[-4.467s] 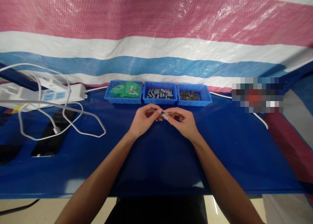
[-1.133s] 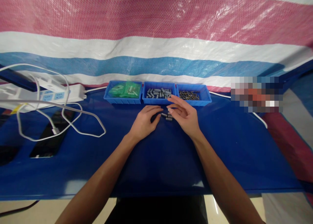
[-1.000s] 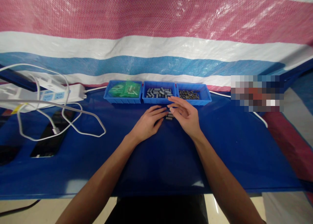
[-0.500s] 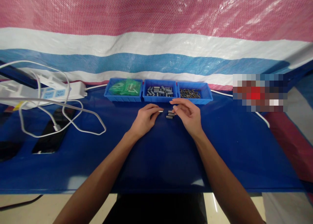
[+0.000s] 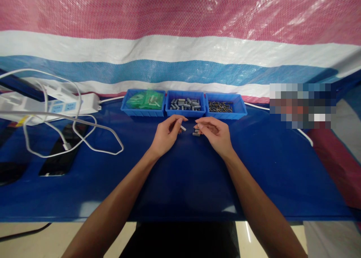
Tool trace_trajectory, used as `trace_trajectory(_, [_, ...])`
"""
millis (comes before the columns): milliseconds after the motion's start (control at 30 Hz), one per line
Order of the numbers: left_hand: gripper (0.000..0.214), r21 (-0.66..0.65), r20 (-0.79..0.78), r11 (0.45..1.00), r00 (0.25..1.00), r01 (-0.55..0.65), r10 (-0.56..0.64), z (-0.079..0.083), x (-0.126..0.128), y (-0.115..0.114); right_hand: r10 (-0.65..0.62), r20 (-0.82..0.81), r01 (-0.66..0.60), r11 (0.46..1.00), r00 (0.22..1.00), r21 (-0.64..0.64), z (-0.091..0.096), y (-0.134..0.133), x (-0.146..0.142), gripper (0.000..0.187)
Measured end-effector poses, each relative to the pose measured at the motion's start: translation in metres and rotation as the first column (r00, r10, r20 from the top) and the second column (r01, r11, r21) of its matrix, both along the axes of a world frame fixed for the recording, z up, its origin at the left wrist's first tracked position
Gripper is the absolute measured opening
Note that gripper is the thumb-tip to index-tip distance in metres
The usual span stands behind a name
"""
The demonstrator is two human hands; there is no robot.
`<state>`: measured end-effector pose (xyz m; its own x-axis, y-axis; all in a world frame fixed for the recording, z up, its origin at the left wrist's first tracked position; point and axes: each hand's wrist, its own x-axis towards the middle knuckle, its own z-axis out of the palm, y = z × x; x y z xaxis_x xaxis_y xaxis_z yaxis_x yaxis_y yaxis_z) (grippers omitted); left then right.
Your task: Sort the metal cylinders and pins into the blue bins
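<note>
My left hand (image 5: pixel 166 135) is closed in a pinch on a small, light-coloured metal cylinder (image 5: pixel 183 128), whose end sticks out past the fingertips. Opposite it, my right hand (image 5: pixel 217 135) has thumb and forefinger brought together; whether anything lies between them is too small to make out. Under the right fingertips, a few short grey metal cylinders (image 5: pixel 196 134) rest on the blue table (image 5: pixel 183 183), partly covered by that hand. Just beyond both hands stands a blue bin (image 5: pixel 185 113) holding many similar grey cylinders.
Left of that bin, another blue bin (image 5: pixel 143 112) contains green plastic bags with small parts. The right-hand bin (image 5: pixel 227 116) holds thin screws. A white power strip (image 5: pixel 87 103), looped white cables (image 5: pixel 105 153) and a black phone (image 5: pixel 60 158) occupy the table's left side.
The cylinder in my left hand has turned from lying level to slanting, as the fingers shifted. My right fingers have closed in and now cover more of the cylinders on the table.
</note>
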<state>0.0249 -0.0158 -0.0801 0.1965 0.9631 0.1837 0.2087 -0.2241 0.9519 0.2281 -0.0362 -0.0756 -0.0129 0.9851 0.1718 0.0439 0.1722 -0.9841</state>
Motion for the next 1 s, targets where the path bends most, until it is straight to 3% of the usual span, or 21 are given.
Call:
trace_trajectory(333, [0.035,-0.142,0.289,0.986,0.956,0.082,-0.038,0.0005,0.0013,0.0014,0.019,0.017,-0.018,1.000,1.000,-0.020,0.0006,0.0001,-0.0001,0.018])
trace_trajectory(533, [0.036,-0.156,0.344,0.982,0.938,0.103,-0.044,0.0005,0.0010,0.0019,0.032,-0.009,-0.032,0.999,0.999,-0.035,-0.0016,0.0006,-0.0009,0.024])
trace_trajectory(700, [0.041,-0.160,0.331,0.981,0.942,0.107,-0.048,-0.0020,0.0012,0.0024,0.054,0.061,-0.055,0.998,0.997,0.011,-0.0018,0.0004,0.0000,0.029])
trace_trajectory(1000, [0.041,-0.177,0.306,0.980,0.951,0.096,-0.038,-0.0007,0.0009,0.0016,0.125,0.053,-0.127,0.992,0.991,0.018,-0.0016,-0.0005,0.0005,0.023])
